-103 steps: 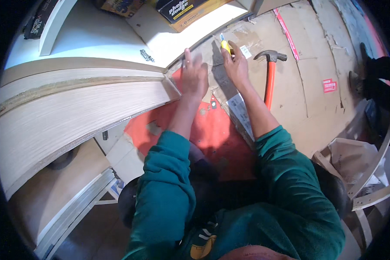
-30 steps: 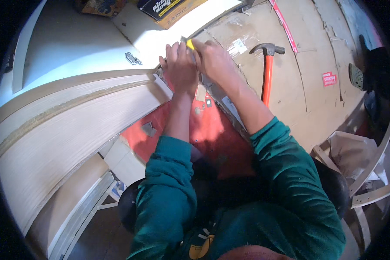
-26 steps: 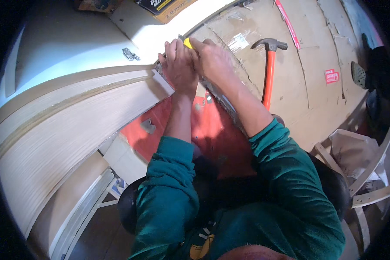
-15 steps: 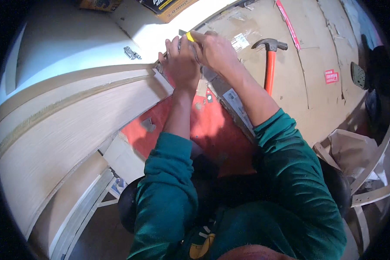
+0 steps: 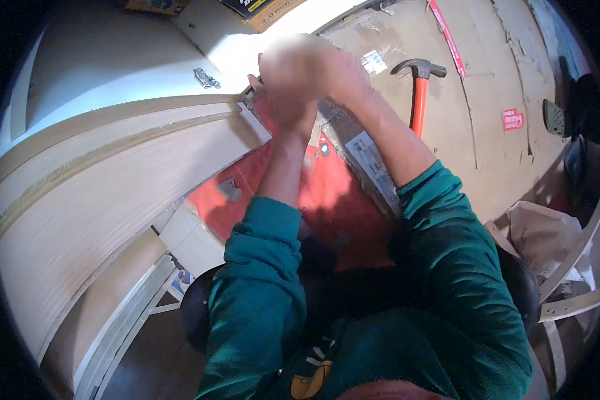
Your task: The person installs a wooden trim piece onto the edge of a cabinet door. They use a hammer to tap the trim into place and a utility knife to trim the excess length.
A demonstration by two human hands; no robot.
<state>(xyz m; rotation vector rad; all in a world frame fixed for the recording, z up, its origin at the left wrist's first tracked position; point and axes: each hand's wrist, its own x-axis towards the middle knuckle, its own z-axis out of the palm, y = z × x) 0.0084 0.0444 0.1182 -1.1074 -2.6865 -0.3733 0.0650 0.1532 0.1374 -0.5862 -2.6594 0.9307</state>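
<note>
My left hand [image 5: 292, 110] and my right hand [image 5: 347, 77] are together at the far end of my reach, by the corner of the pale wooden panel [image 5: 133, 150]. A blurred patch covers most of the fingers, so whatever lies between the hands is hidden. At the left side of the blur, one or two fingertips of the left hand stick out. To the right of my right hand, a claw hammer [image 5: 418, 97] with an orange handle lies on the brown cardboard [image 5: 473, 120]. Below my wrists spreads a worn red surface [image 5: 333, 220].
A small metal piece [image 5: 207, 79] sits on the white surface [image 5: 133, 60] at far left. Boxes [image 5: 267, 17] stand at the back. Strips of wood [image 5: 573, 303] and crumpled paper [image 5: 543, 233] lie at lower right. A dark perforated pad [image 5: 553, 119] rests on the cardboard's right edge.
Half a second ago my right hand held a yellow tool with a dark tip against my left fingers; now the blur hides it. The whole view has shifted slightly.
</note>
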